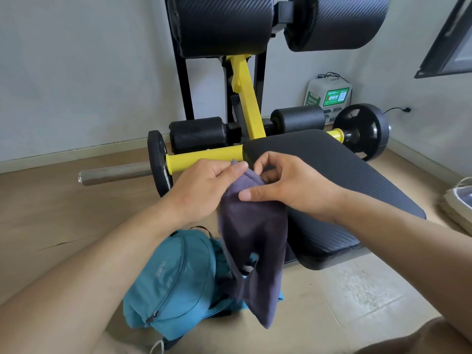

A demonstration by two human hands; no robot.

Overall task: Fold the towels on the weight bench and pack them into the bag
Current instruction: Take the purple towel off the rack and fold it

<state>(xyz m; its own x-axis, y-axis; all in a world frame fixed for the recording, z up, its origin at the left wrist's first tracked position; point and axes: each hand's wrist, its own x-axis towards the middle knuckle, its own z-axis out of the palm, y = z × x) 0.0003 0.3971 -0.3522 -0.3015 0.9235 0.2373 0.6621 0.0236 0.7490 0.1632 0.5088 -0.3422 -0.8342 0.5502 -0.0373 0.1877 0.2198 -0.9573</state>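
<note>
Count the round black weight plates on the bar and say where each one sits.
2. One round black weight plate is on the bar's left end, behind the left hand. The other is on the right end, beyond the black padded bench. More may be hidden.

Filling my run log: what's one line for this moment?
stage: folding | hands: left and right pinch towel top | towel: hanging over bag | bench: bare
</note>
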